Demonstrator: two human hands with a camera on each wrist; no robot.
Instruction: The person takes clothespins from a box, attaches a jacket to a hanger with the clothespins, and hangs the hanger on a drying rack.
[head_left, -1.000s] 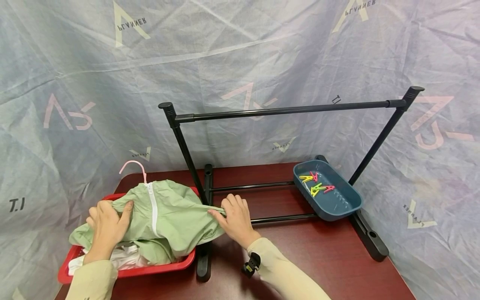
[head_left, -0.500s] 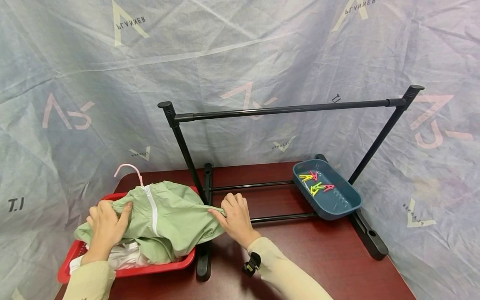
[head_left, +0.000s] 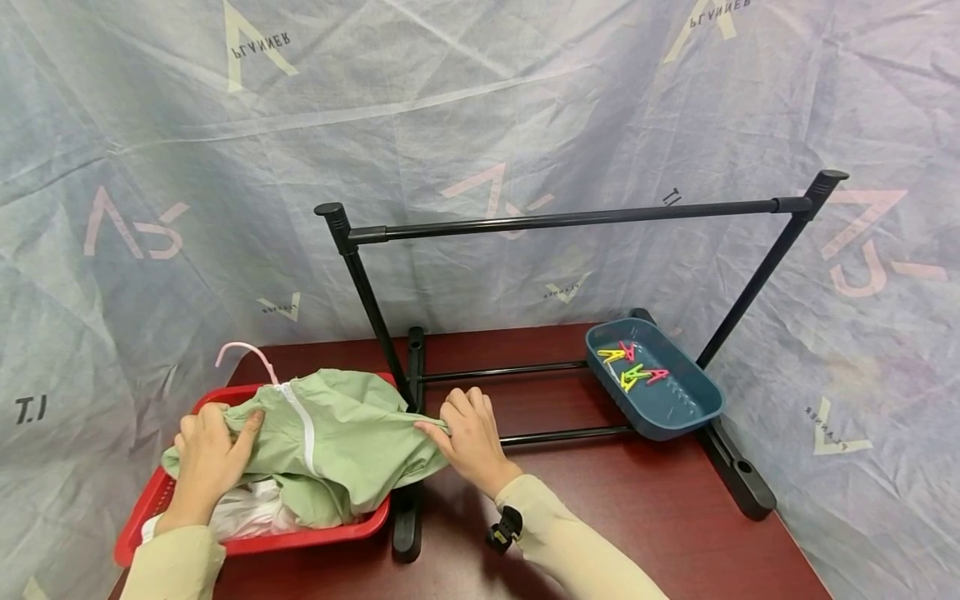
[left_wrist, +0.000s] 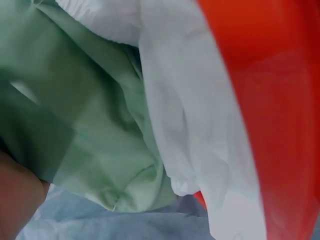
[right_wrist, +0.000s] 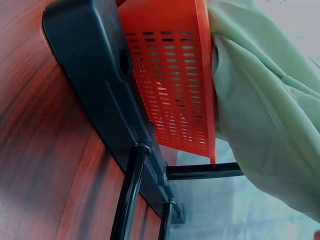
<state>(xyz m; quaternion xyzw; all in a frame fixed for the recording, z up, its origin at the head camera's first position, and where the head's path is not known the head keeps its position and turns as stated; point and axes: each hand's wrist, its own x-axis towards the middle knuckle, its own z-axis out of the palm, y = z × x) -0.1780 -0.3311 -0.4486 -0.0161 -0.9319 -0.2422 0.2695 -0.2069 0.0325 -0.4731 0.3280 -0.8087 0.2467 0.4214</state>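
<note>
A light green jacket (head_left: 352, 433) with a white zipper (head_left: 303, 417) lies over the red basket (head_left: 307, 540). From its collar the pink hook of a clothes hanger (head_left: 247, 348) sticks out, tilted to the left; the rest of the hanger is hidden inside. My left hand (head_left: 204, 458) grips the jacket's left side, thumb on top of the cloth. At the other side, my right hand (head_left: 476, 437) pinches a stretched fold between thumb and fingers. White clothing (head_left: 251, 510) shows beneath the jacket in the basket, and fills much of the left wrist view beside the green cloth (left_wrist: 100, 125).
A black clothes rack (head_left: 570, 222) stands on the dark red table (head_left: 600, 517), its left foot (head_left: 407, 525) right beside the basket. On its right side sits a blue tray (head_left: 682, 408) holding several coloured clothes pegs (head_left: 633, 377). A grey printed curtain (head_left: 480, 100) hangs behind.
The hanger hook has tipped further left and lower, and the jacket's collar has sunk with it. The cloth at the far left has drawn inward. Both hands stay almost where they were.
</note>
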